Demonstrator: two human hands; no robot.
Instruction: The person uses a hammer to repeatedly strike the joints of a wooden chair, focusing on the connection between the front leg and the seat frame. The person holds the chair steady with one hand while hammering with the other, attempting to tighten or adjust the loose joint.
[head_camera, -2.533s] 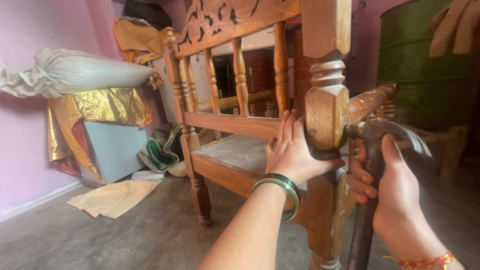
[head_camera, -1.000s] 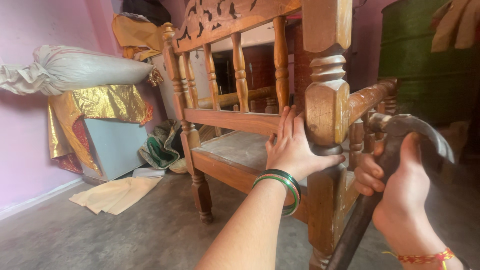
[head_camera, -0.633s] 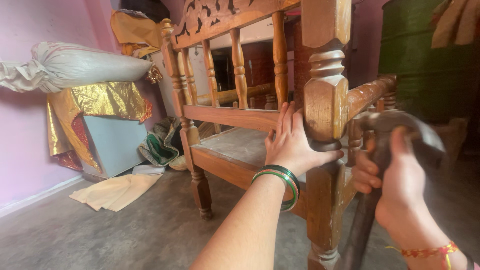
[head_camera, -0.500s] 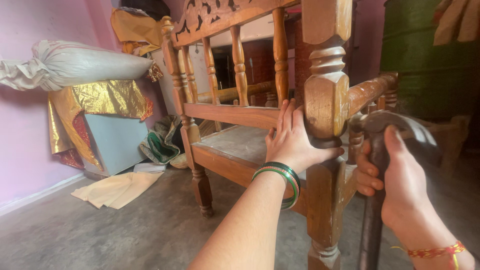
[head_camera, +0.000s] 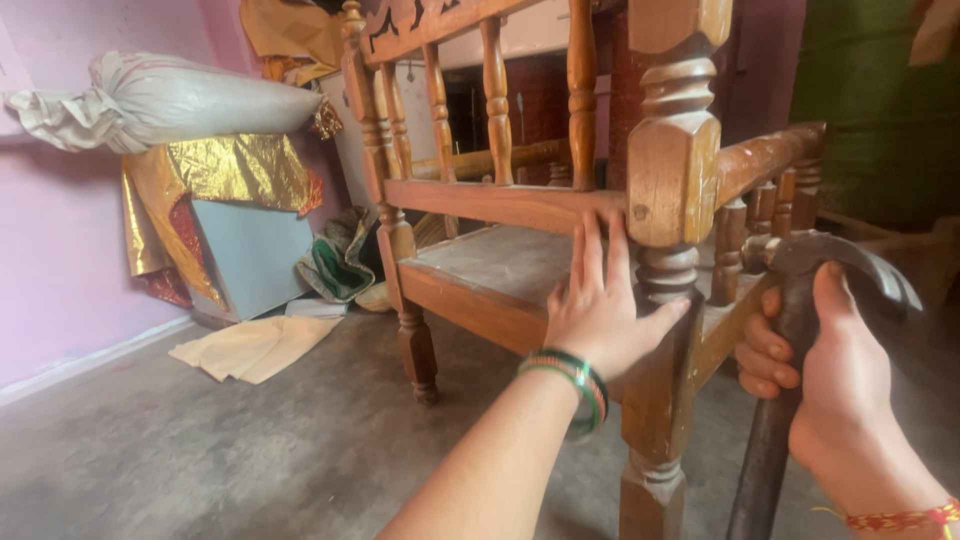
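A carved wooden chair (head_camera: 500, 205) with turned spindles stands in front of me on the concrete floor. My left hand (head_camera: 605, 305), wearing green bangles at the wrist, lies flat with spread fingers against the chair's near corner post (head_camera: 672, 180), just under the back rail. My right hand (head_camera: 825, 370) is wrapped around the handle of a dark metal claw hammer (head_camera: 800, 300), held upright to the right of the post. The hammer's head (head_camera: 850, 262) sits close beside the joint of the armrest and side rail; whether it touches the wood is unclear.
A tied grey sack (head_camera: 165, 100) lies on a box draped with gold foil cloth (head_camera: 215, 185) by the pink wall at left. A cream cloth (head_camera: 255, 345) and bundled fabric (head_camera: 340, 265) lie on the floor. A dark green cabinet (head_camera: 870, 110) stands at right.
The hammer swung out to the right, away from the chair, and has come back in beside the post. My left hand has stayed pressed on the chair post.
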